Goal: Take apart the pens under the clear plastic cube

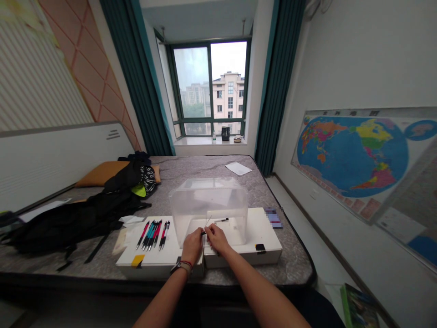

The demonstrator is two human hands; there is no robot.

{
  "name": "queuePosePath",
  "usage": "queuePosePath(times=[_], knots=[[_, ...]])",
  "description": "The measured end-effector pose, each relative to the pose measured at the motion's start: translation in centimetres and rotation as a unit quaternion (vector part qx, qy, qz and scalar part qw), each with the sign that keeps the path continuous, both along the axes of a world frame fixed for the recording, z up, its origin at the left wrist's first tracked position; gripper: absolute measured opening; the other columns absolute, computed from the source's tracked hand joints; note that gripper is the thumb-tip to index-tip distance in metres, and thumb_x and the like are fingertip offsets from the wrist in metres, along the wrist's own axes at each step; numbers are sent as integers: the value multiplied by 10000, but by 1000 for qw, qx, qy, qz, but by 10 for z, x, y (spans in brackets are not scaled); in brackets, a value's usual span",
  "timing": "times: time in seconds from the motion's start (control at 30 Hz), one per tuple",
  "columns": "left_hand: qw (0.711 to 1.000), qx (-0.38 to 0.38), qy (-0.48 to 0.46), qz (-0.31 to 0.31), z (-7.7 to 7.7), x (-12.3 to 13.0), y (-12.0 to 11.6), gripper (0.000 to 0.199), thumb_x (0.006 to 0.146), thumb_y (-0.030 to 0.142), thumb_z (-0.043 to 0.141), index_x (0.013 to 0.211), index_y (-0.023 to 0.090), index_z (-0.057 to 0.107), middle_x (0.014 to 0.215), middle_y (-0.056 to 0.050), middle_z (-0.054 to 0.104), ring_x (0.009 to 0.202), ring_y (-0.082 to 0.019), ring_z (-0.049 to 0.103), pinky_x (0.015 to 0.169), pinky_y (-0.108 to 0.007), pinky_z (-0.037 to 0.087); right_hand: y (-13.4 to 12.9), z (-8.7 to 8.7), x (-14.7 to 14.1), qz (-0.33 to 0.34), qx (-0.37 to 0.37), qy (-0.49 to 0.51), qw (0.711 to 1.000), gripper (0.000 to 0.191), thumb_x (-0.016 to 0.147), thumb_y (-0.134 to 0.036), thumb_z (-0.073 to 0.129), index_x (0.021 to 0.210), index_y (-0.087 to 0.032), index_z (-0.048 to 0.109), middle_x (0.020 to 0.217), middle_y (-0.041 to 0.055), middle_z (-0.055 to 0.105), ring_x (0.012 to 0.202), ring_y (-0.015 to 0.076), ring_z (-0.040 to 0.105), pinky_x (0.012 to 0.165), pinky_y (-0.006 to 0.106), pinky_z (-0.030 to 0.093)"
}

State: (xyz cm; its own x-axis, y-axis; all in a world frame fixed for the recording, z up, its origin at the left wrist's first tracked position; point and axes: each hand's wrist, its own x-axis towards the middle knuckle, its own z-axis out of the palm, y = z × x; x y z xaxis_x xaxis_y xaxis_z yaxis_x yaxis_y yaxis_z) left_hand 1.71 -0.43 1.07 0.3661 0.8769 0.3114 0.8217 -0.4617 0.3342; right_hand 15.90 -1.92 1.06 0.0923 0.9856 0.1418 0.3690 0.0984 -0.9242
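Observation:
Both hands meet just in front of a clear plastic bin (210,200), which lies on its side with its opening toward me. My left hand (193,246) is closed around a small dark piece, perhaps part of a pen. Close beside it, my right hand (216,238) pinches something thin; a fine line rises from the fingertips. Inside the bin lie a few small dark pen parts (223,220). Several red, teal and dark pens (152,235) rest side by side on the left white box (150,260). Under the bin's right part is another white box (269,237).
A black backpack (75,223) and a cap (147,180) lie on the mattress at left. White paper (238,168) is behind the bin. A blurred phone-like object (274,217) sits by the right box, near the mattress edge.

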Motion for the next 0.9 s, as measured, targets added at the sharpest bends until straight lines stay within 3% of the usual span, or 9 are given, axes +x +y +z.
queuePosePath(times=[0.13,0.43,0.77,0.9], knots=[[1000,8,4,6,-2,0,0,194,957,231,331,949,219,524,803,-28,661,781,-192,620,659,-270,350,-3,-1,0,11,13,17,1000,281,904,-448,469,802,-200,557,600,-35,600,457,100,533,481,195,373],[1000,14,6,5,-5,0,3,192,952,222,341,955,213,532,794,-33,658,769,-190,620,662,-274,351,-9,4,-1,-13,75,-63,995,326,899,-433,484,699,-194,582,588,-15,593,576,124,528,562,209,358],[1000,-9,6,0,0,0,1,209,938,170,348,992,210,545,890,-39,680,838,-185,629,724,-272,380,2,0,0,-19,63,-68,996,448,892,-446,471,546,-172,551,513,-25,497,544,111,450,535,214,304],[1000,-5,5,4,0,0,0,215,940,183,340,1014,216,539,885,-40,679,833,-189,629,713,-273,378,4,-2,2,0,40,-30,999,435,879,-485,491,592,-170,583,500,-21,530,517,107,483,514,203,326]])
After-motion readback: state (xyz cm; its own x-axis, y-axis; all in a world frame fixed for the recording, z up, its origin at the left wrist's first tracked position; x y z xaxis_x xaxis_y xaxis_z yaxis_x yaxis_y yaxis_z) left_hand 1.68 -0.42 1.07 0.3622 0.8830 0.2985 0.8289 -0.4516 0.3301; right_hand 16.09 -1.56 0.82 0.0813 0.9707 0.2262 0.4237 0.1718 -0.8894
